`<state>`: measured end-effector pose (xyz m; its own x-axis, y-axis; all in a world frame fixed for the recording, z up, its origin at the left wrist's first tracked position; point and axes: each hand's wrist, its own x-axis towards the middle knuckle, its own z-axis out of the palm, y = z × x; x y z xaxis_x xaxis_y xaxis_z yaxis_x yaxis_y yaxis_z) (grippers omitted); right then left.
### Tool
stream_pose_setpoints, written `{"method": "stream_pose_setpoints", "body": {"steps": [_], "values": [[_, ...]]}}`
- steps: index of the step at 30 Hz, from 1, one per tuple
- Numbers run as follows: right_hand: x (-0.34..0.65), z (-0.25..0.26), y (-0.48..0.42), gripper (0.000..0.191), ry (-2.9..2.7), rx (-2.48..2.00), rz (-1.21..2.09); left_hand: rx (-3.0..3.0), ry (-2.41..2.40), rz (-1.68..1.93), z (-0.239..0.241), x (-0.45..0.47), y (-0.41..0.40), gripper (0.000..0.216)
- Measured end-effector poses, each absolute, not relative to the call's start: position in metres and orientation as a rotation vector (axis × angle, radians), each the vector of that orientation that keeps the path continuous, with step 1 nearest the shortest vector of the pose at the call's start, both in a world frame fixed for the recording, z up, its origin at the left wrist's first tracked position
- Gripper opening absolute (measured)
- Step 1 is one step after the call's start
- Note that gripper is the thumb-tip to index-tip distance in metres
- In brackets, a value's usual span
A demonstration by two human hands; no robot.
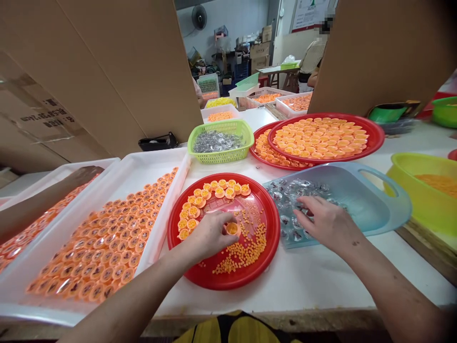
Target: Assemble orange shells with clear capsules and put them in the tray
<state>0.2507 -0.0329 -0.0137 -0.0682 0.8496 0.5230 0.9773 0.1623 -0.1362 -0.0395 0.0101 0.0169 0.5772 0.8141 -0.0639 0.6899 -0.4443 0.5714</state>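
My left hand is closed on a small orange cup with yellow-orange contents, held over the red round tray. Around it on that tray are loose orange beads and a curved band of similar filled orange cups. On the right, my right hand reaches over the translucent blue tray, fingers bent and thumb apart from them. Beneath its fingertips lie several clear domed pieces; whether it touches one I cannot tell.
A white tray of orange pieces stands left, with another person's arm beyond. Behind are a green basket of clear pieces and stacked red trays of orange cups. A yellow basin stands right; cardboard panels rise behind.
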Motion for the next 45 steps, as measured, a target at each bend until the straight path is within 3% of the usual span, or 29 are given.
{"method": "stream_pose_setpoints", "body": {"steps": [5,9,17,28,35,45], "values": [[0.220,-0.004,-0.054,0.017,-1.854,-1.447,0.034,1.902,1.263,0.412,0.005,-0.021,0.000,0.030],[0.200,-0.003,-0.065,0.017,-1.841,-1.378,0.158,1.822,1.205,0.564,-0.003,-0.015,-0.009,0.031],[0.192,-0.012,-0.064,0.019,-1.895,-1.349,0.205,1.878,1.403,0.543,-0.019,-0.031,0.010,0.030],[0.160,-0.003,-0.054,0.021,-1.943,-1.242,0.273,1.451,1.079,0.647,-0.023,-0.029,0.004,0.035],[0.163,-0.003,-0.057,0.022,-1.932,-1.276,0.244,1.874,1.329,0.580,-0.012,-0.028,0.008,0.030],[0.159,-0.007,-0.057,0.021,-1.943,-1.275,0.318,1.932,1.374,0.650,-0.012,-0.033,0.003,0.019]]}}
